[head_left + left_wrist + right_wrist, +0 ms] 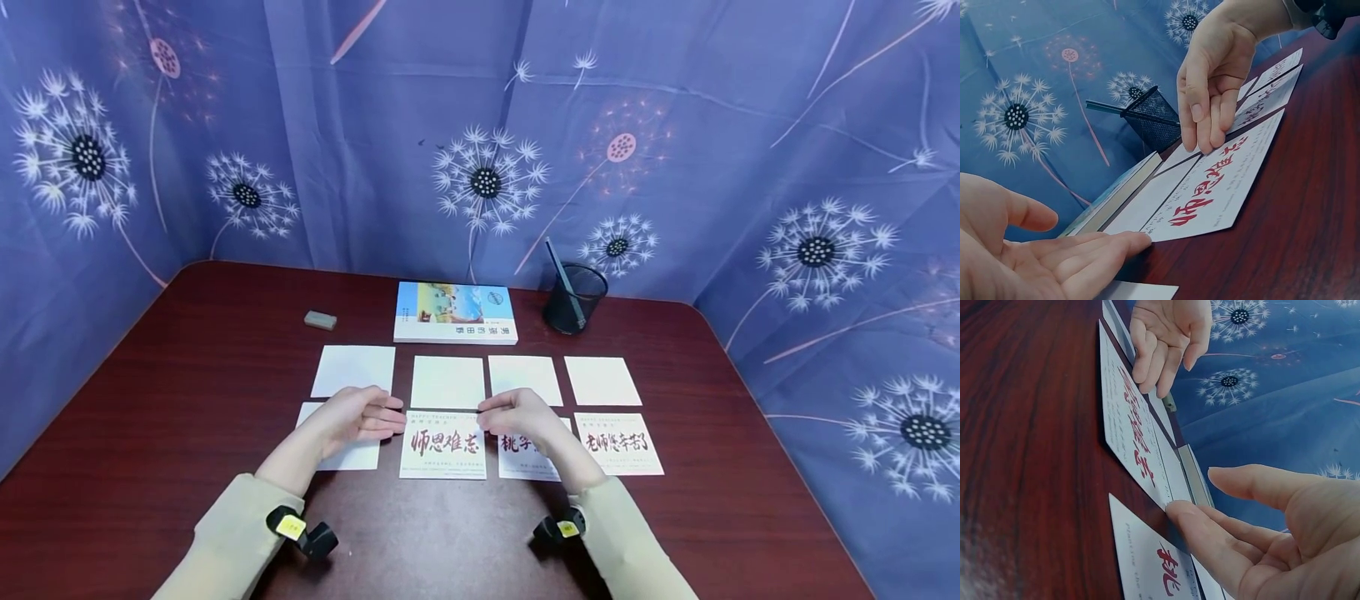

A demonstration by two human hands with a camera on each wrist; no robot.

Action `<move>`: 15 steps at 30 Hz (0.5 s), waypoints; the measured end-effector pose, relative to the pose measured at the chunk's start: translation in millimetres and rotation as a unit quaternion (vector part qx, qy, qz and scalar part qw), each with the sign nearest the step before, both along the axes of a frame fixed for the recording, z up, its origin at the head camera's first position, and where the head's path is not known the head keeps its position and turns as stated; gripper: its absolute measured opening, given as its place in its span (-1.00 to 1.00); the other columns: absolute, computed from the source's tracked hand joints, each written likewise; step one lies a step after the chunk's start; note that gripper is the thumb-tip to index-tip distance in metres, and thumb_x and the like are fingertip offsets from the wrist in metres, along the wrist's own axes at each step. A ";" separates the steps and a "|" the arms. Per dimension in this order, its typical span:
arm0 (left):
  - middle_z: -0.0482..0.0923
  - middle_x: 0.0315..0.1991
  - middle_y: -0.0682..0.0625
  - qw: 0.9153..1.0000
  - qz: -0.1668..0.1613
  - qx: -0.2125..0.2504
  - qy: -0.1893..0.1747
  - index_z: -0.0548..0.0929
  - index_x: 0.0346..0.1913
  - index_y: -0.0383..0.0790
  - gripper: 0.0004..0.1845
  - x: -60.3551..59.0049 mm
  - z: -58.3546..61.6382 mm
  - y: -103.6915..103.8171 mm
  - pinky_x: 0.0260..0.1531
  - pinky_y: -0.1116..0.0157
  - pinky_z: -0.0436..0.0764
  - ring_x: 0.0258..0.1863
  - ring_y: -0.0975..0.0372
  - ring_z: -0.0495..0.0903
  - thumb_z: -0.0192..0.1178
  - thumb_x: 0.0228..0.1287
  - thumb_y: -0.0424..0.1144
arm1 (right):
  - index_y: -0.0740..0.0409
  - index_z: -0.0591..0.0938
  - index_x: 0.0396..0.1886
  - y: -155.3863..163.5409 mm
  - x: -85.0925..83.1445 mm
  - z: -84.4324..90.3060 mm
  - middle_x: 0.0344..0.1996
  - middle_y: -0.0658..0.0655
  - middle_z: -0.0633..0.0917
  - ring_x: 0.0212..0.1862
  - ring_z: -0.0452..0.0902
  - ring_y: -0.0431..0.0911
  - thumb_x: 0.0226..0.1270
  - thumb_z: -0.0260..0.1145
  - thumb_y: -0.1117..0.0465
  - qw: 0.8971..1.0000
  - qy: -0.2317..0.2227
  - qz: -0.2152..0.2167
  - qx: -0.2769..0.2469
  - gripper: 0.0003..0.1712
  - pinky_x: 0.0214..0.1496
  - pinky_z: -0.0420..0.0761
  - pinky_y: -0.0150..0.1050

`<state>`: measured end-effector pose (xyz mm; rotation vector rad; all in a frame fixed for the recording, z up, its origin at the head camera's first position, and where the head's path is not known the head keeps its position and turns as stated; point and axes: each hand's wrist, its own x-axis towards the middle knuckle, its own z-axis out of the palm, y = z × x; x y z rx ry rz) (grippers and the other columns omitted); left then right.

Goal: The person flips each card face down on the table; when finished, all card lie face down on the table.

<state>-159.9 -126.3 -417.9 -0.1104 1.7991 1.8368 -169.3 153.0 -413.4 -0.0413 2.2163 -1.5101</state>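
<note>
A dark red wooden table (187, 400) fills the lower frame, walled by blue dandelion-print cloth (675, 125). At lower centre, the red-lettered card (442, 444) lies flat; the left hand (358, 419) and right hand (519, 414) touch its upper corners with straight, relaxed fingers, gripping nothing. Blank cards (447, 382) lie above it; a book (455, 312), mesh pen holder (574, 298) and eraser (320, 319) sit behind.

- A book (455, 311) lies at the top middle of the table.
- A black mesh cup (574, 297) stands right of it.
- A grey eraser (320, 319) lies left.
</note>
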 end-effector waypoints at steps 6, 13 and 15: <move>0.59 0.05 -0.44 1.000 0.004 0.006 -0.006 0.34 0.26 -0.67 -0.48 0.8 -1.1 -0.2 -0.10 0.31 0.71 -0.18 0.21 0.74 -0.23 0.50 -0.25 | 0.45 0.63 0.02 0.1 -0.1 2.5 -0.24 0.24 0.78 -0.29 0.65 -0.26 0.18 0.37 0.29 1.000 0.004 -0.003 0.015 -0.57 -0.06 0.66 -0.30; 0.62 0.02 -0.42 1.000 -0.002 0.000 -0.005 0.36 0.25 -0.66 -0.48 1.1 -0.7 -0.5 -0.08 0.29 0.70 -0.19 0.20 0.74 -0.22 0.49 -0.23 | 0.51 0.62 0.00 8.1 -0.6 8.7 -0.27 0.28 0.78 -0.31 0.69 -0.20 0.18 0.36 0.33 1.000 0.002 0.008 0.011 -0.58 -0.08 0.72 -0.22; 0.62 0.02 -0.42 1.000 0.005 0.000 -0.005 0.36 0.25 -0.66 -0.47 0.8 -0.3 -0.3 -0.09 0.31 0.71 -0.20 0.23 0.74 -0.22 0.48 -0.24 | 0.53 0.62 0.00 9.4 -1.2 8.7 -0.30 0.27 0.78 -0.34 0.68 -0.21 0.16 0.37 0.34 1.000 -0.002 0.017 0.013 -0.57 -0.09 0.72 -0.21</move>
